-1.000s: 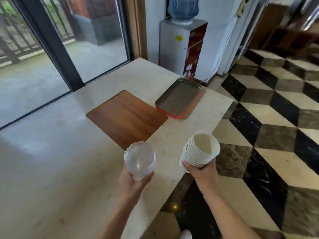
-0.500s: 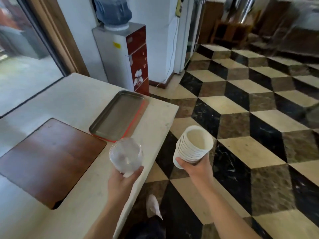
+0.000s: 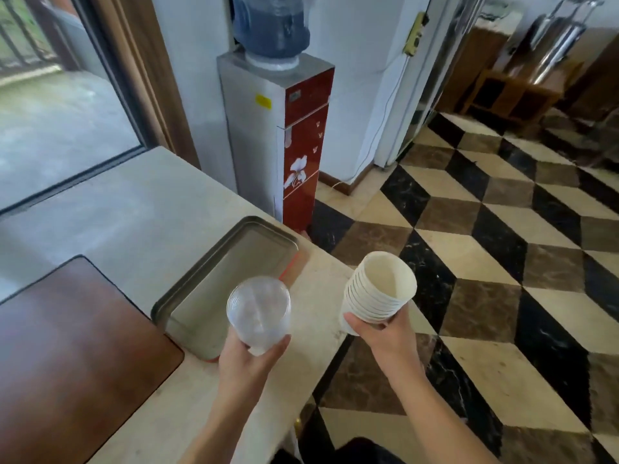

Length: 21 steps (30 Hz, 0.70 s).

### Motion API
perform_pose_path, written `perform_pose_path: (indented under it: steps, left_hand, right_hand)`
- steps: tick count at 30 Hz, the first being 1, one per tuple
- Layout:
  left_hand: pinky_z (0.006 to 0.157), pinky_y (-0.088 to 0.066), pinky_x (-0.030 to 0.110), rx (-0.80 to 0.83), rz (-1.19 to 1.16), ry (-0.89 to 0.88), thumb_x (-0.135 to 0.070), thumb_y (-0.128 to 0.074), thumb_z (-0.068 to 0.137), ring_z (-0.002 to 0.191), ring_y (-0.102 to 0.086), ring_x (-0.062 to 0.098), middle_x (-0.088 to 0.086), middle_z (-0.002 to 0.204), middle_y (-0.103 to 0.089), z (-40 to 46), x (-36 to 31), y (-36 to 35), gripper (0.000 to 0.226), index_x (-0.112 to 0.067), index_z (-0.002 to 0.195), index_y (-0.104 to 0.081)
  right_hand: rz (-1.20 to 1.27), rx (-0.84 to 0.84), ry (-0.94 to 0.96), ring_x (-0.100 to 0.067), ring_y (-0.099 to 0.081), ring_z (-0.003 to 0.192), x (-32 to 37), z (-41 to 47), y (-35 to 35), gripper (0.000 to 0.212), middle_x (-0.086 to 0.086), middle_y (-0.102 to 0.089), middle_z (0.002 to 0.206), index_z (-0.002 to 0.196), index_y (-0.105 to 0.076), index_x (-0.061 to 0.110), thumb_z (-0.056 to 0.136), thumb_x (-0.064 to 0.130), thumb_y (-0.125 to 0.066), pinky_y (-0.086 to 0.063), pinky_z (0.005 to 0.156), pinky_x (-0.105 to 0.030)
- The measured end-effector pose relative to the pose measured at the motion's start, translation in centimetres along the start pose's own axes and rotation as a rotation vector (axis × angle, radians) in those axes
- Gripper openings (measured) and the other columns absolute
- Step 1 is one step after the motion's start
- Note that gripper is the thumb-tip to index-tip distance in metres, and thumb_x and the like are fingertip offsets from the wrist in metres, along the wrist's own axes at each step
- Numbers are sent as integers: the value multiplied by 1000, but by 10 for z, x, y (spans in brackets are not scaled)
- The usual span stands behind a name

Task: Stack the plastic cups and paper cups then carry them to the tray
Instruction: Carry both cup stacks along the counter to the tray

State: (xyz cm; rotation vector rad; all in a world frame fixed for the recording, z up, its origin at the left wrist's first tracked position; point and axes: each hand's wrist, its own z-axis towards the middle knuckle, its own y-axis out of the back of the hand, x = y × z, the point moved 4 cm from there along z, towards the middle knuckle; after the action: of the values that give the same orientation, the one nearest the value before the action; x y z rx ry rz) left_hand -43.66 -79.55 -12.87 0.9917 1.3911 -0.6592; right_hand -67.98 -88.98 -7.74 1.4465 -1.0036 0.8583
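My left hand (image 3: pixel 249 360) grips a stack of clear plastic cups (image 3: pixel 258 313) from below, mouth tilted toward me, over the near end of the tray. My right hand (image 3: pixel 382 339) holds a stack of several white paper cups (image 3: pixel 378 289) by its base, tilted up, above the table's right edge. The grey metal tray (image 3: pixel 214 259) with a red rim lies bare on the pale stone table (image 3: pixel 134 209), just ahead of both hands.
A dark wooden board (image 3: pixel 73 356) is set into the table left of the tray. A water dispenser (image 3: pixel 278 135) stands beyond the table's far corner. Checkered tile floor (image 3: pixel 485 262) spreads to the right.
I have walked along the table toward the tray. The tray now lies right beneath my left hand, and both stacks stay in my hands.
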Motion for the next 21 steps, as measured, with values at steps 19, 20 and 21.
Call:
perform_pose_path:
  steps: [19,20,21]
  left_hand:
    - [71,-53,18,-851,52,412,-54,-92,60,89,-73,2,-13,96,-78,55,37,39,61,-32,111,-68]
    - [72,-56,24,-841,80,433,-58,-92,60,88,-73,2,-15,95,-78,56,38,37,61,-34,111,-67]
    - [72,-58,29,-833,99,455,-62,-90,61,86,-74,3,-16,94,-78,57,40,35,62,-36,111,-66]
  right_hand:
    - [-64,746,308,-16,-56,116,63,205,-206,87,1,-59,125,130,-45,24,59,33,-93,-44,99,-33]
    - [-45,758,328,-15,-55,116,64,208,-208,87,1,-59,125,130,-44,24,59,31,-93,-44,100,-32]
    - [-33,774,344,-14,-55,116,64,210,-210,86,1,-59,126,130,-44,24,59,30,-92,-44,101,-33]
